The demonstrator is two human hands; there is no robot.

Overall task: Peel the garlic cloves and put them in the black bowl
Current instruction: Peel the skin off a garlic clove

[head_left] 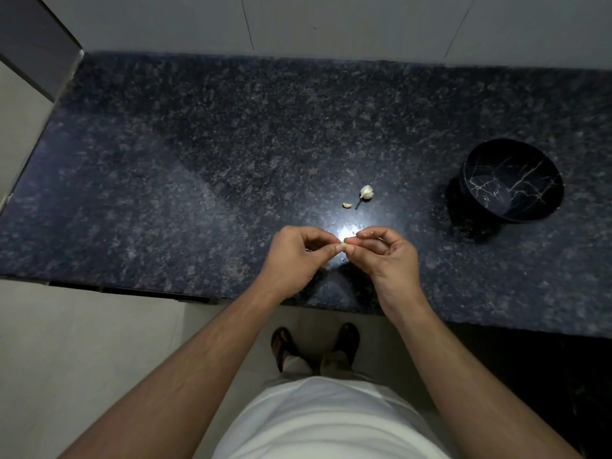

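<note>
From the head view I see my left hand and right hand both pinching one garlic clove above the countertop. A loose clove and garlic piece lie beyond; the black bowl sits well right.

A dark speckled granite counter runs along a pale tiled wall. Below its front edge, a light floor shows a person's white shirt, pale trousers and dark sandals.
</note>
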